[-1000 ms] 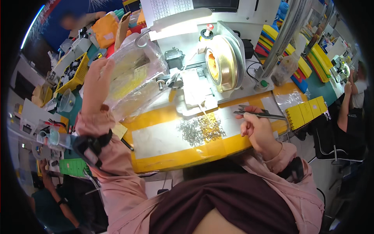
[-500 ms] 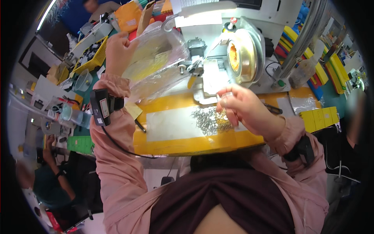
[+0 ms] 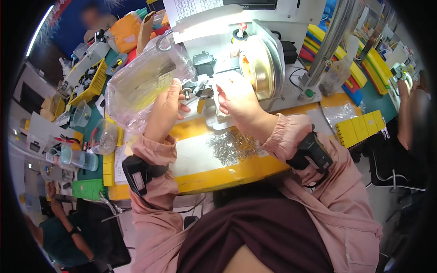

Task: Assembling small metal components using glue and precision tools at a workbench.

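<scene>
My right hand (image 3: 239,98) reaches over the brightly lit working part of a bench machine (image 3: 218,123), its fingers bent together. Whatever they pinch is hidden or too small to name. Beside a small metal knob (image 3: 186,93) on the machine's left, my left hand (image 3: 165,111) has its thumb and fingers apart, with nothing visible in it. Between my forearms a heap of small shiny metal parts (image 3: 225,148) lies on a white sheet (image 3: 189,154) over the yellow tabletop. A gold-coloured reel (image 3: 259,68) stands upright on the machine, just beyond my right hand.
A clear plastic bag (image 3: 129,93) lies left of the machine, under a lit lamp (image 3: 207,25). At the right are a yellow slotted tray (image 3: 359,123) and a green button (image 3: 309,93). A yellow basket (image 3: 88,86) stands far left. Other people sit on both sides.
My left hand has come down and right from above the bag to the machine's knob. My right hand has moved from the metal parts up to the machine. The view has shifted.
</scene>
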The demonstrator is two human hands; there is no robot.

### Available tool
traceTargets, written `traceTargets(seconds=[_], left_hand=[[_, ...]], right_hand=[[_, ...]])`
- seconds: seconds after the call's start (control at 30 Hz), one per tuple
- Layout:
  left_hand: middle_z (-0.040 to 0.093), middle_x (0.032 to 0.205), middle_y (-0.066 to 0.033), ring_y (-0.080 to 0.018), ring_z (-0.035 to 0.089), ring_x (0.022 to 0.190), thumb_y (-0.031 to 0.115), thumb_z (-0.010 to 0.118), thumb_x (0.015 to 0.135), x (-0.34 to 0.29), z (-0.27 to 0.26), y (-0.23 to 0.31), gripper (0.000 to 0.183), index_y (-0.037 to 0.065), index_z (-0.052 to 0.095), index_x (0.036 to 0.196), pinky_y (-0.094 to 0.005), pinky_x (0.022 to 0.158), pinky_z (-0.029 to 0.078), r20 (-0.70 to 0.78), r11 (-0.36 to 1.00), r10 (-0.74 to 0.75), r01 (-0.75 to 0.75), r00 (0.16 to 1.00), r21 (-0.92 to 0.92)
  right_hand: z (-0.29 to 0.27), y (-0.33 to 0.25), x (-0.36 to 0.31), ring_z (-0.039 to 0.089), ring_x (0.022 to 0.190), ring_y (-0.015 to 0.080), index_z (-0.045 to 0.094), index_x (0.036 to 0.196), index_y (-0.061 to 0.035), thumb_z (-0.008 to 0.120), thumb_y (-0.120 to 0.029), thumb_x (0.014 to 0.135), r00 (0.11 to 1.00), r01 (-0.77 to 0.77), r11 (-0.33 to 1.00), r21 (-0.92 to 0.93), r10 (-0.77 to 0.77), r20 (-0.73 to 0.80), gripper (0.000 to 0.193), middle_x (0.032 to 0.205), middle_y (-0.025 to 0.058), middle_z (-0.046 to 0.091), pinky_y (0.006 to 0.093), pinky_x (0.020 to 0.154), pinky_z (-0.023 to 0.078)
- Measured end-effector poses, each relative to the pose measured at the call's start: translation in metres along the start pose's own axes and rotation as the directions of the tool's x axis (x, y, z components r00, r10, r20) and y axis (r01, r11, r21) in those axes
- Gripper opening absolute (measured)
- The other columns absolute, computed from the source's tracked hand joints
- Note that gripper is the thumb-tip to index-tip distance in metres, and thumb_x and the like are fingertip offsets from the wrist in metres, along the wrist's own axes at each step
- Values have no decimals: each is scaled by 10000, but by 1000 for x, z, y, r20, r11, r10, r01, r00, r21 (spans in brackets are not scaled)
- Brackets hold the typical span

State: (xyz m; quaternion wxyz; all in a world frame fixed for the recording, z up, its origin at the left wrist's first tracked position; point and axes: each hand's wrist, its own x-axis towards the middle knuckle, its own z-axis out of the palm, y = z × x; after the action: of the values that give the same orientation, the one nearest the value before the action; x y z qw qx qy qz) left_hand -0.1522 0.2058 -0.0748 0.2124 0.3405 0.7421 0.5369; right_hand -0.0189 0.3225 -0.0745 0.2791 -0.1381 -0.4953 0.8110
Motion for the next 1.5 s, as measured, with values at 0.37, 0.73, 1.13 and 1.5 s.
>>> traceTargets(seconds=[0.37,0.73,1.13,1.5], left_hand=[[543,926,-145,-213,564,659,614,389,815,11,7,-10,692,-21,453,1083,-321,620,443,43,962,-89,75,995,261],[502,832,-90,-200,519,765,30,632,670,3,46,39,82,3,591,736,-272,700,406,-139,663,724,-625,676,411],[561,1013,-121,-282,511,934,-42,610,599,-62,51,62,473,63,571,1058,-354,824,390,92,642,721,-711,687,286],[562,810,-93,-215,572,800,-19,657,626,-58,75,23,458,29,435,1024,-315,749,433,107,823,566,-568,817,-18]], right_hand=[[-12,14,21,331,448,46,439,745,-96,498,-94,852,986,154,977,-146,-143,82,123,602,-28,397,185,390,267],[-13,14,13,416,537,70,482,770,-80,480,-3,816,991,-111,931,347,78,108,89,719,7,460,196,400,300],[-32,-24,-71,311,415,36,461,751,-36,510,-111,856,970,-211,950,229,175,170,137,540,-26,387,197,378,255],[-36,-2,-71,389,528,-5,509,826,-32,503,-165,884,996,35,997,-68,-30,83,145,619,-51,459,156,456,311]])
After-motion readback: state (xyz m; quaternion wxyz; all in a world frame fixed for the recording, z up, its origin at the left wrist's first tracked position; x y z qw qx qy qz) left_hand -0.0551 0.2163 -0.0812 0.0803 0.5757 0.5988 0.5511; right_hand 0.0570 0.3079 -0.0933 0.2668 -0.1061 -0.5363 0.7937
